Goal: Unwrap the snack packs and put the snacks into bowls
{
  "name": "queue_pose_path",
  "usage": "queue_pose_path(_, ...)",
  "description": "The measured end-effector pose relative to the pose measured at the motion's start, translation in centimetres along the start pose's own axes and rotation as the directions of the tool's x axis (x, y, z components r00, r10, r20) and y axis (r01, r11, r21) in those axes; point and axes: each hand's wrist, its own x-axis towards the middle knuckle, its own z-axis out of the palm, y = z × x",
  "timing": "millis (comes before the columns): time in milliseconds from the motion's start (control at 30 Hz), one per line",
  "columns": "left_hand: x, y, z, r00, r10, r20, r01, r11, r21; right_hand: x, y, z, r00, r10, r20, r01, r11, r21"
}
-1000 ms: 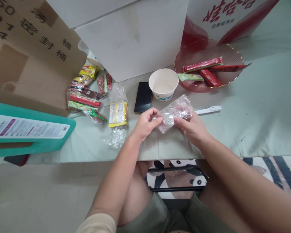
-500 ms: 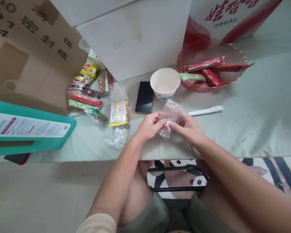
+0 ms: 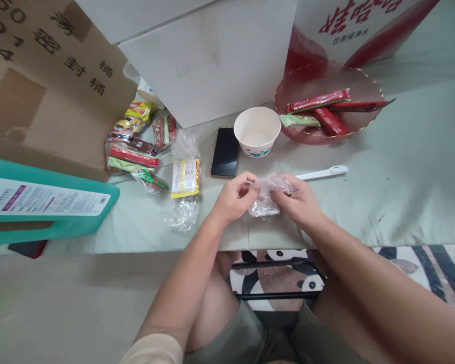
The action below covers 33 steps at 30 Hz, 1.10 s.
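A crumpled clear plastic bag (image 3: pixel 266 198) is stretched between my two hands, low over the cloth near the table's front edge. My left hand (image 3: pixel 235 196) pinches its left side between thumb and fingers. On its other side, my right hand (image 3: pixel 299 198) grips it the same way, thumb on top. Just beyond them stands a white paper bowl (image 3: pixel 257 132), upright with nothing inside. A black phone (image 3: pixel 225 152) lies flat beside the bowl. To the left rests a small yellow snack packet (image 3: pixel 185 178) in clear wrap. A white plastic stick-like tool (image 3: pixel 322 173) lies right of my hands.
A ribbed pink bowl (image 3: pixel 367 121) with red and green snack sticks stands behind right. Wrapped snacks (image 3: pixel 132 156) are heaped at left. A cardboard box (image 3: pixel 60 96), a white box (image 3: pixel 220 71) and a teal-framed carton (image 3: pixel 53 202) hem in the back and left.
The plastic bag has spread wider and flatter between my hands. My hands have moved slightly apart; the other things stay put.
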Motion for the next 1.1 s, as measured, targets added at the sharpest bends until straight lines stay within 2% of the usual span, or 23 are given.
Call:
queue_pose_path(167,0.4,-0.4,0.3,0.999,0.024,-0.031,-0.028,0.988,-0.149,-0.2,0.2,0.4,0.998,0.049,0.038,-0.055,0.982,0.182)
queue_pose_path(267,0.5,0.0,0.1,0.994,0.090,-0.056,-0.094,0.991,-0.090,-0.2,0.1,0.4,0.996,0.055,0.068,-0.068,0.976,0.207)
queue_pose_path(367,0.5,0.4,-0.1,0.995,0.101,-0.025,-0.102,0.995,-0.012,-0.2,0.0,0.3,0.994,0.051,0.092,-0.069,0.976,0.207)
queue_pose_path(533,0.5,0.2,-0.2,0.996,0.085,-0.002,-0.085,0.996,-0.034,0.0,0.2,0.3,0.996,0.082,0.045,-0.090,0.974,0.207)
queue_pose_path(700,0.5,0.0,-0.3,0.999,0.030,0.033,-0.026,0.995,-0.097,0.1,0.3,0.4,0.986,0.167,-0.014,-0.158,0.952,0.264)
queue_pose_path(867,0.3,0.1,-0.5,0.992,-0.102,0.068,0.113,0.977,-0.182,0.1,0.2,0.1,0.998,0.052,-0.039,-0.047,0.992,0.119)
queue_pose_path(933,0.2,0.2,-0.5,0.992,-0.109,0.066,0.119,0.976,-0.181,0.1,0.4,-0.1,0.997,0.044,-0.062,-0.039,0.996,0.077)
queue_pose_path(1100,0.2,0.7,-0.6,0.996,-0.092,0.006,0.092,0.994,-0.058,0.3,0.7,0.1,0.973,0.221,-0.059,-0.205,0.958,0.199)
